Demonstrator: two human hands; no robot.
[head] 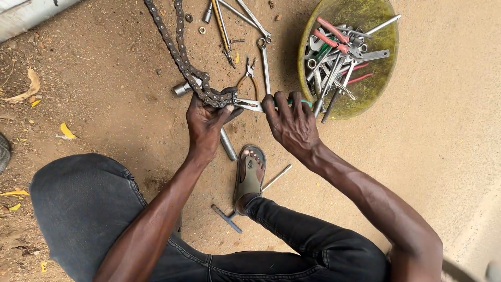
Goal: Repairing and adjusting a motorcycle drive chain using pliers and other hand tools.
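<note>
While seated on bare brown dirt ground (443, 130), both hands at work at frame centre. Left hand (206, 122) closed around one greasy dark steel roller chain (180, 52), fingers pinching the bend where two runs meet; both runs trailing off toward 11 o'clock, out past the top edge. Right hand (293, 121) wrapped shut around one pair of steel pliers with green grips (250, 105), nose reaching toward 9 o'clock and touching the chain bend at the left thumb. One round yellow-green plastic basin (383, 39) at 2 o'clock, just beside the right hand, loaded with spanners and red-handled pliers; count not determinable, pieces overlapping. Several long steel spanners and rods (263, 62) loose on the ground at 12 o'clock, exact number unclear. One short silver socket (181, 88) touching the chain at 10 o'clock of the left hand. One steel bar (228, 144) below the left hand at 6 o'clock. One foot in an olive-green sandal (249, 175) at 6 o'clock. One small T-shaped tool (226, 218) near the heel. Two legs in dark jeans (83, 209) along the bottom edge.
</note>
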